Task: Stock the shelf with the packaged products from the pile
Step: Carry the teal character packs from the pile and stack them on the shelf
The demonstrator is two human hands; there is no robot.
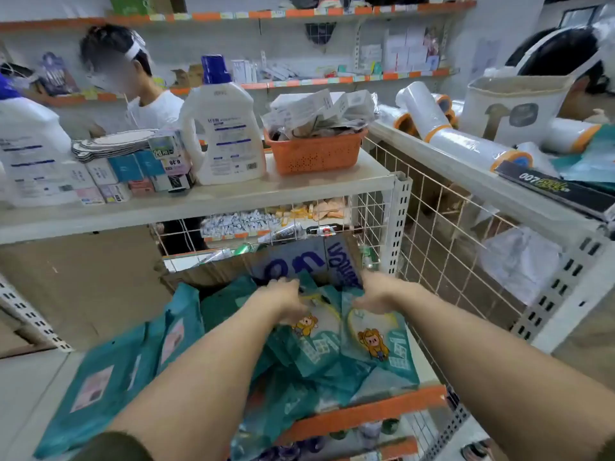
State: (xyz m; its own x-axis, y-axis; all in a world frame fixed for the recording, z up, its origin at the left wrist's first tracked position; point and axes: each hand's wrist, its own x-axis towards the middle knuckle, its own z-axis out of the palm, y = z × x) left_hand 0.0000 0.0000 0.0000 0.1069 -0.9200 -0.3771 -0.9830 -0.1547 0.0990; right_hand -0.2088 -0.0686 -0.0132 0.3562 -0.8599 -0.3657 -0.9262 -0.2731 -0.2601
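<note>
Several teal packs printed with a cartoon monkey (376,344) stand and lie on the middle shelf, whose orange front edge (366,409) shows below them. My left hand (284,299) grips the top edge of one upright teal pack (312,334). Just to the right, my right hand (374,294) holds the top of the neighbouring pack, thumb toward me. More teal packs with pink labels (100,380) are piled at the lower left, spilling over the shelf's side. Motion blur hides the fingertips.
A cardboard box with blue print (299,261) stands behind the packs. Wire mesh (442,247) closes the shelf's right side. The board above carries a white detergent bottle (226,128), an orange basket (312,151) and small boxes. A person (133,81) stands behind the shelving.
</note>
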